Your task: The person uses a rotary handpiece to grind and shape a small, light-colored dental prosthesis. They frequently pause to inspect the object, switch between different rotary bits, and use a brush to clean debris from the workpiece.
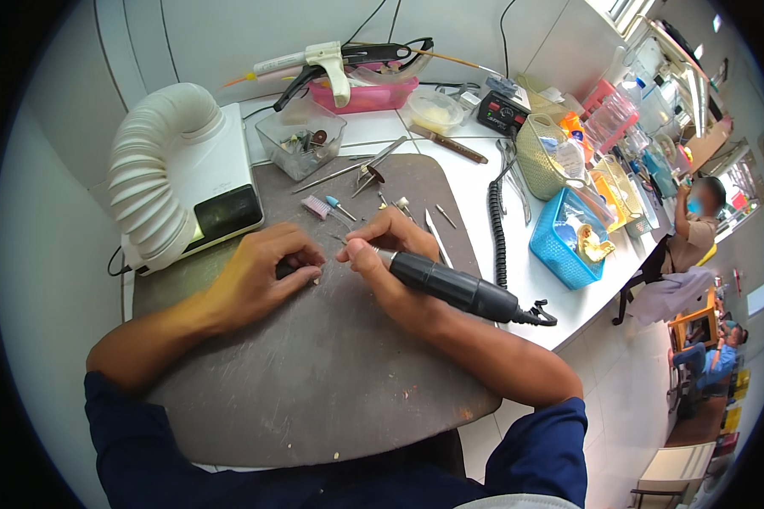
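My right hand (399, 293) is closed around a black rotary handpiece (450, 284), held like a pen, its thin bit pointing left toward my other hand. A coiled black cord trails from the handpiece's rear end. Curled over the grey-brown work board (314, 382), my left hand (259, 271) pinches a small pale piece (316, 281) between thumb and fingers; most of that piece is hidden. The bit stands a little apart from it. Just beyond my hands lie a pink-topped brush bit (316, 207), a blue-tipped bit (339, 206) and a mounted brown disc (369, 176).
A white extractor with a ribbed hose (144, 170) stands left. Behind are a clear box of bits (301, 140), tweezers (348, 170), a pink tray (365, 95) and a control box (502, 110). A blue basket (569, 246) sits right; two people (696, 220) sit farther off.
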Demonstrator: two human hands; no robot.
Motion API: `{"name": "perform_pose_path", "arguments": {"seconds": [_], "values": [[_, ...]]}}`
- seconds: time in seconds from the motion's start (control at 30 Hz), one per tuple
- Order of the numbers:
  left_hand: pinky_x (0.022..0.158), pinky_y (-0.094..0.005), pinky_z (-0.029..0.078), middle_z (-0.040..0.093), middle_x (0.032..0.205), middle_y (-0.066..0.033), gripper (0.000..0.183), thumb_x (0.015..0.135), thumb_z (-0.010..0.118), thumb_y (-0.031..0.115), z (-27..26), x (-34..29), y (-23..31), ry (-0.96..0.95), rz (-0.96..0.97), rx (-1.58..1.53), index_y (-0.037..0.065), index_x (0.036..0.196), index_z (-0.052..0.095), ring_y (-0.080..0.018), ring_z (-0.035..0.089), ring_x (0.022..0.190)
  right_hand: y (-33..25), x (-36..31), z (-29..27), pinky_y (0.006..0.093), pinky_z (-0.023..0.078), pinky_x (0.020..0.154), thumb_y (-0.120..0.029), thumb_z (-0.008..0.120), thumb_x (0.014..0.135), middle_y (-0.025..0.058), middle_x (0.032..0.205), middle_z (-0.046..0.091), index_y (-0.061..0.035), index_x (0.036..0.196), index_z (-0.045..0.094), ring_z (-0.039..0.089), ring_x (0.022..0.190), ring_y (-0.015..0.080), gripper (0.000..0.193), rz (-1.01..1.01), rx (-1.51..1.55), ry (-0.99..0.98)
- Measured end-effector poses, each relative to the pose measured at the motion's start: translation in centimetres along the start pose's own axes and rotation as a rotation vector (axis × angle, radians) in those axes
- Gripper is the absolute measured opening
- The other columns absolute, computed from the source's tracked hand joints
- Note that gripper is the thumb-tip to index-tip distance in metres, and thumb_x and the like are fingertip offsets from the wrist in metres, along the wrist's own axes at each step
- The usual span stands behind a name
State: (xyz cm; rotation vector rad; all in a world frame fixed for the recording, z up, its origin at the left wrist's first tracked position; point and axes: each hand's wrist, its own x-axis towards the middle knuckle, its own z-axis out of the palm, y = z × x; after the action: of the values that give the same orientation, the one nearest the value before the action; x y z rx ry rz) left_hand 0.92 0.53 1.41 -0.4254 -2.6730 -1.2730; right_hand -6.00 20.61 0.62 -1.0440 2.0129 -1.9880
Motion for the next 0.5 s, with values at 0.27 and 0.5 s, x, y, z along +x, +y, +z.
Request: {"name": "perform_pose_path", "arguments": {"seconds": [0.27,0.5], "values": [[0.073,-0.0304,0.049,0.058,0.089,-0.0099,0.014,0.081,0.070,0.005,-0.2,-0.9,-0.7,0.026,0.116,0.146,0.001,0.093,0.062,-0.0201,0.060,0.082,-3.0,-1.3,-2.0,0.0201,0.029,0.045,-0.030,0.060,0.090,-0.0010,0.059,0.047,-0.0029,0.076,0.060,0.043,0.051,0.0050,0.031,0.236,0.311,0.264],[0.083,-0.0374,0.049,0.060,0.101,-0.0114,0.016,0.083,0.069,0.012,-1.1,-7.8,3.2,0.039,0.224,0.264,0.002,0.092,0.062,-0.0271,0.059,0.096,-3.9,-7.0,-9.3,0.0194,0.027,0.047,-0.020,0.064,0.084,-0.0026,0.073,0.048,-0.0104,0.091,0.053,0.040,0.057,0.0043,0.016,0.477,0.034,0.384]]}}
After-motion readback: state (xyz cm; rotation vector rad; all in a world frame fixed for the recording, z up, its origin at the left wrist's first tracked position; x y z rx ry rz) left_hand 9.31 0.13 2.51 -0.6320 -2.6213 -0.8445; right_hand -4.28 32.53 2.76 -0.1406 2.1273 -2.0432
